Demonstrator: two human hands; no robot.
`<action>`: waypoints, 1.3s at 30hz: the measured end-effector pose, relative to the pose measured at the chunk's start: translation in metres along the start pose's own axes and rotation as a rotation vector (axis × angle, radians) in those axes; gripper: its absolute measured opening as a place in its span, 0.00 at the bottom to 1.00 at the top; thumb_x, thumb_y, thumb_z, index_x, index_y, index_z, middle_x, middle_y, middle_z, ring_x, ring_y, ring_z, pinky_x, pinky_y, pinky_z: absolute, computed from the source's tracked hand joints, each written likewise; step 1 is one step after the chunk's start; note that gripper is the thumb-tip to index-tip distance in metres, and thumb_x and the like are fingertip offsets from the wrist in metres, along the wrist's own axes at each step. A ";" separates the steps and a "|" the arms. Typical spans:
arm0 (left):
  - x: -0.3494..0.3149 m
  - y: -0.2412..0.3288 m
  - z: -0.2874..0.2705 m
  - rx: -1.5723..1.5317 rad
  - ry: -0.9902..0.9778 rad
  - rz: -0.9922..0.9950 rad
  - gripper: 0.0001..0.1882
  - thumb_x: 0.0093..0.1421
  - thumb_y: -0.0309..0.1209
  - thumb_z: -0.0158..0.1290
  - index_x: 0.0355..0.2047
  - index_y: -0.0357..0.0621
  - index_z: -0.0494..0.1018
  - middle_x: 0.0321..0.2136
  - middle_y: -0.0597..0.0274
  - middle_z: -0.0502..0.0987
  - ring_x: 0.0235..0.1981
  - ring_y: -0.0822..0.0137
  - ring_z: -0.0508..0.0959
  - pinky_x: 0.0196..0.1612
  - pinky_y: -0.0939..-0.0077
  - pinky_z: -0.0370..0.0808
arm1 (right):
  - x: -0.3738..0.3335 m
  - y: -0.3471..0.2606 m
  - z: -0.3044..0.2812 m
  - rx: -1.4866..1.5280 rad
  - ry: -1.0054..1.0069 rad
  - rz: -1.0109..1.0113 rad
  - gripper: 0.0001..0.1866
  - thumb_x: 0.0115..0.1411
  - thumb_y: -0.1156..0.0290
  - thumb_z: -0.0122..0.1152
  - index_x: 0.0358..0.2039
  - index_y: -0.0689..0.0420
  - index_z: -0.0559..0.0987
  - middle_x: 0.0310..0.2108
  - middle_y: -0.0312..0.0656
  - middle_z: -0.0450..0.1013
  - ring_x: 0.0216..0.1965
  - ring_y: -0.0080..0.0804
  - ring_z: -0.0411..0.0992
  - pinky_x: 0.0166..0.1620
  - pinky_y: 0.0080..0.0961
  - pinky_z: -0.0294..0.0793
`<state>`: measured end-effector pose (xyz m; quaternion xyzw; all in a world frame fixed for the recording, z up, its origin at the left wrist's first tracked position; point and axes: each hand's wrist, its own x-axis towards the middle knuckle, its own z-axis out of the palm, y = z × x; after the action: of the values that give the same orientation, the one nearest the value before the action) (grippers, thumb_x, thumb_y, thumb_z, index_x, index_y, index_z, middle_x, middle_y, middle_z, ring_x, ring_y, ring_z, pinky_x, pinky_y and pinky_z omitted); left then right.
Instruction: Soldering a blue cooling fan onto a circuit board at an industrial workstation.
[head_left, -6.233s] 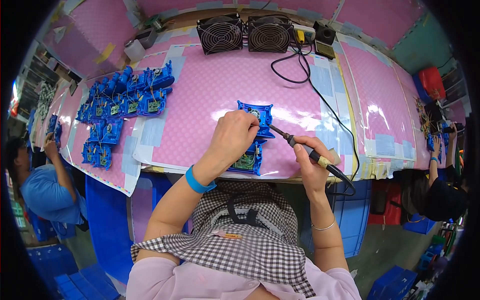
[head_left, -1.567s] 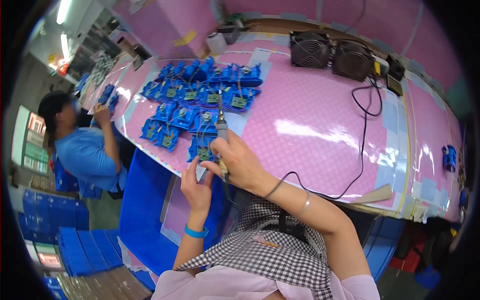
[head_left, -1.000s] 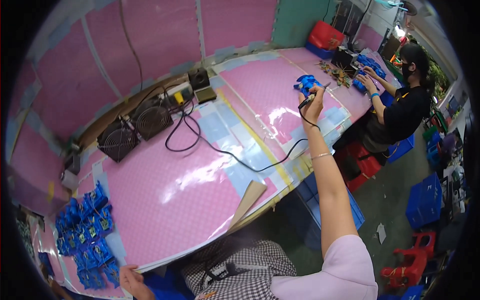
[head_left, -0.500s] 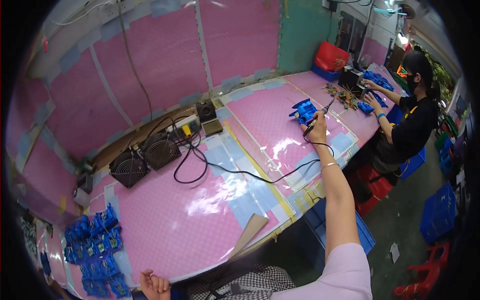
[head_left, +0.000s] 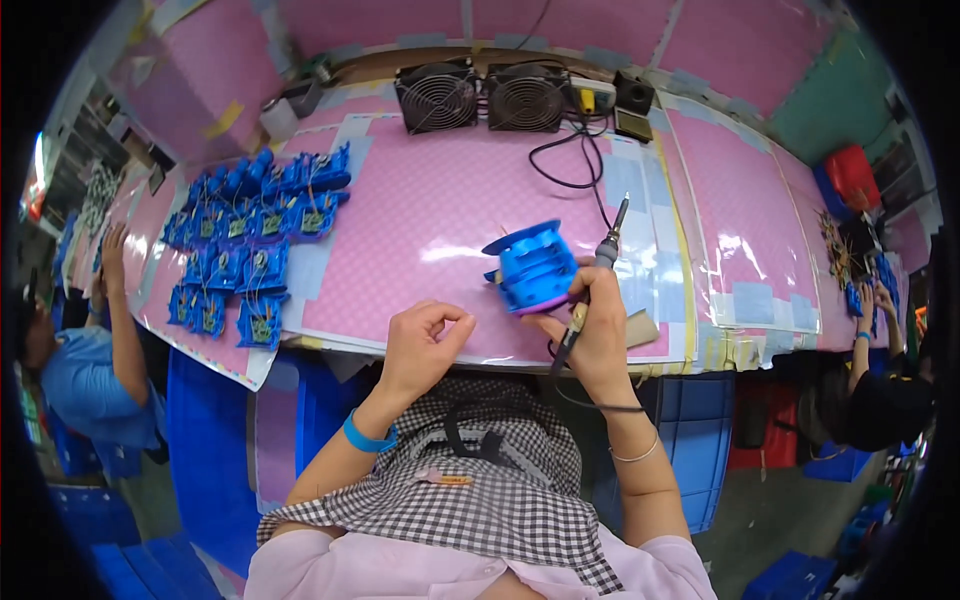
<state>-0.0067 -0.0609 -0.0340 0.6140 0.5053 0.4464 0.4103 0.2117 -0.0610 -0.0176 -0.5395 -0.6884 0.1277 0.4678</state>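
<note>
Containers first: one deep blue bin (head_left: 205, 440) under the table's left front, contents hard to make out; one lighter blue crate (head_left: 690, 440) under the right front, partly covered by the forearm; one red bin (head_left: 852, 175) at far right, beside a blue one; one white jar (head_left: 280, 120) at the back left. Blue housing (head_left: 535, 268), one, tilted, near the front of the pink-covered table (head_left: 420, 190), its ribbed outer side in view (whether it touches the sheet cannot be told). Right hand (head_left: 600, 335): fingers grasping both the housing's near corner and a soldering iron (head_left: 607, 250), tip upward and away. Left hand (head_left: 425, 345): above the front edge, apart from the housing, fingers curled toward the thumb; how tightly, cannot be told. Pink sheet spans the room between the hands and two black fans (head_left: 482, 100) at the back; a looped black cable (head_left: 570, 185) lies to the right of that span. Similar housings (head_left: 240, 220), a group with wires and boards, well apart at left. Brown cardboard (head_left: 640, 328), at the front edge, half hidden behind the right hand. Two co-workers, at the picture's sides, cut off by the dark rim.
</note>
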 end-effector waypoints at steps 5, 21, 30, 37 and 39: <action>0.000 -0.010 -0.015 0.283 0.068 0.188 0.06 0.51 0.28 0.60 0.28 0.38 0.78 0.19 0.60 0.70 0.19 0.69 0.68 0.22 0.75 0.64 | 0.002 -0.023 0.006 -0.062 -0.058 -0.160 0.20 0.42 0.78 0.73 0.28 0.58 0.67 0.39 0.48 0.73 0.28 0.32 0.68 0.29 0.23 0.67; 0.030 -0.011 -0.022 0.548 -0.323 0.013 0.23 0.51 0.45 0.57 0.14 0.35 0.75 0.11 0.49 0.71 0.13 0.54 0.73 0.21 0.63 0.68 | 0.060 0.005 0.012 -0.146 0.147 -0.199 0.16 0.49 0.74 0.71 0.24 0.60 0.67 0.22 0.45 0.72 0.29 0.36 0.77 0.29 0.25 0.71; 0.010 -0.003 -0.038 0.604 -0.088 0.154 0.20 0.51 0.39 0.59 0.12 0.35 0.73 0.12 0.50 0.72 0.14 0.57 0.74 0.19 0.66 0.67 | 0.037 0.022 0.014 -0.128 -0.209 -0.244 0.08 0.47 0.83 0.58 0.25 0.59 0.68 0.22 0.41 0.68 0.42 0.43 0.74 0.40 0.32 0.72; 0.016 0.010 -0.045 0.332 0.043 0.042 0.16 0.56 0.39 0.57 0.20 0.40 0.72 0.12 0.71 0.64 0.13 0.74 0.62 0.17 0.76 0.58 | 0.011 0.007 0.012 0.138 -0.167 -0.301 0.09 0.62 0.68 0.57 0.32 0.58 0.69 0.31 0.45 0.73 0.37 0.37 0.75 0.39 0.28 0.72; 0.025 0.022 -0.064 -0.058 0.052 -0.130 0.12 0.58 0.36 0.54 0.23 0.40 0.72 0.14 0.70 0.62 0.16 0.74 0.63 0.22 0.77 0.62 | -0.002 -0.003 -0.005 0.261 -0.042 -0.166 0.11 0.63 0.63 0.55 0.35 0.58 0.68 0.31 0.44 0.73 0.35 0.33 0.73 0.39 0.28 0.72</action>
<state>-0.0608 -0.0357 0.0074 0.5561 0.5414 0.4489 0.4428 0.2134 -0.0651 -0.0139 -0.4124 -0.7178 0.1883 0.5284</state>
